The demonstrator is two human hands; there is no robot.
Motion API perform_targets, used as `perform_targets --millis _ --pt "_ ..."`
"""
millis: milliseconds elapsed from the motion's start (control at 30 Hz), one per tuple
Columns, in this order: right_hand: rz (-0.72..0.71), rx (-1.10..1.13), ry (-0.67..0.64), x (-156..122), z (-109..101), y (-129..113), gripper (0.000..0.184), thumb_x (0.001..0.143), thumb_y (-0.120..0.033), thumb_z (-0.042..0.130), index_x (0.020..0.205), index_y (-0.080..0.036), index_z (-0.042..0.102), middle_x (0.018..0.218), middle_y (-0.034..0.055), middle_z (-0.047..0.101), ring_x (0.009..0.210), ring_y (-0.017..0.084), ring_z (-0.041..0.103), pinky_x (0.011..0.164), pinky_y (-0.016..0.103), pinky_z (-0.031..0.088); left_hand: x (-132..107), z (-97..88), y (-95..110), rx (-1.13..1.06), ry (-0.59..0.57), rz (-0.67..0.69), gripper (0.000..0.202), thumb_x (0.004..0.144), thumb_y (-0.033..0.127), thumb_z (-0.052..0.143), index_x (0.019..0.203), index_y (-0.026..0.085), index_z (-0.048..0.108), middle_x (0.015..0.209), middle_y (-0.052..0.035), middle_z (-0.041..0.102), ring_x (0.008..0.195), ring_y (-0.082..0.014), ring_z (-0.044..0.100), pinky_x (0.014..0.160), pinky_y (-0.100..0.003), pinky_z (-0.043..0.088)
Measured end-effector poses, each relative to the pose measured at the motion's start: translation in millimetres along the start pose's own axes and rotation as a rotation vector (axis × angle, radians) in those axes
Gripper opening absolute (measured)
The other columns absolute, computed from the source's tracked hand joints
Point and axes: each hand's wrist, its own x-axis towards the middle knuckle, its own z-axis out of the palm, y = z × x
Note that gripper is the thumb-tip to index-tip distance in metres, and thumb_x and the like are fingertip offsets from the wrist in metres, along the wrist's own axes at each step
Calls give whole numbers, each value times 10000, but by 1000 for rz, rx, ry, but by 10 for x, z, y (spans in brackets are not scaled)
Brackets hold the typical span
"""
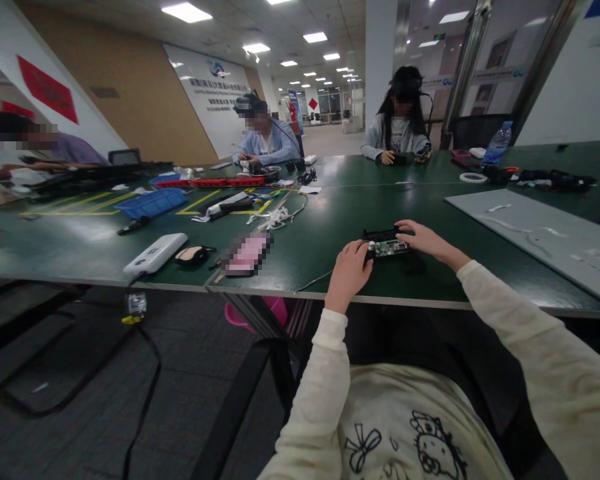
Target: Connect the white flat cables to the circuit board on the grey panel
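1. I see both hands at the near edge of the green table (325,223), meeting over a small circuit board (389,248) that lies flat on the tabletop.
2. The left hand (349,273) is curled, knuckles towards me, with its fingertips at the left end of the circuit board. From behind I cannot tell whether it pinches the board or only touches it.
3. The right hand (427,241) lies low with its fingers stretched and close together. The fingertips rest on the right end of a black casing (379,235), which sits touching the far side of the board.
4. Both arms are in cream sleeves.
5. To the left, near the same table edge, lie a white power bank (155,253), a small black and beige device (193,254) and a blurred pink item (248,254).
6. Below the power bank a black cable (147,373) hangs from the edge towards the floor.
7. Farther back on the left sits a blue tray (153,202). On the right a grey mat (535,233) covers part of the table, well apart from the hands.
8. At the far right stand a water bottle (498,143) and a roll of tape (473,177).
9. Across the table two people (263,140) sit with their own hands on small items, and a third sits at the far left.
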Motion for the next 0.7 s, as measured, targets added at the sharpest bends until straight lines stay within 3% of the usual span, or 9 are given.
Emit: perform_targets --millis 67,167,300,433,533,633,700 --pt "-4 -48 -18 -11 -123 51 505 871 -432 543 1334 -235 501 1307 104 571 975 198 642 789 321 545 -6 24 -8 16 -28 -16 360 940 250 462 1288 168 504 1346 -113 536 1275 -239 479 1072 -403 399" --pt "-17 -264 54 -29 -492 263 484 880 -397 537 1324 -208 514 1221 97 629 923 195 659 843 333 523 -10 48 -17 39 -51 -41 350 952 258 442 1281 164 514 1340 -111 553 1220 -239 528 1038 -397 424" --pt "65 -730 294 -101 -1205 812 462 882 -318 535 1285 -95 562 1239 190 607 1133 277 574 984 374 415 -3 39 -15 48 -54 -50 352 961 265 430 1286 160 515 1356 -115 547 1217 -234 536 1036 -391 422" --pt "270 -962 379 -301 -1784 1402 430 888 -282 519 1226 -27 594 1188 299 591 1148 321 553 936 398 398 6 13 -2 41 -74 -60 356 959 262 441 1293 166 517 1352 -111 553 1227 -232 530 1042 -390 416" --pt "411 -945 466 -469 -1964 1639 412 830 -360 619 1154 -108 644 1123 300 611 1093 353 571 837 463 415 7 15 -3 41 -71 -63 359 961 263 437 1299 169 514 1359 -113 548 1228 -233 530 1041 -397 414" --pt "451 -856 534 -573 -1991 1682 359 754 -410 704 1017 -168 677 1095 279 620 1051 348 588 787 489 418 6 24 -9 41 -61 -51 359 961 260 434 1297 162 514 1355 -117 550 1220 -234 536 1034 -397 419" --pt "468 -796 566 -602 -1985 1665 236 703 -367 740 825 -176 672 1042 266 631 1025 339 594 779 493 416 6 25 -10 41 -62 -49 356 960 256 437 1293 162 518 1350 -119 554 1221 -234 537 1033 -394 421"
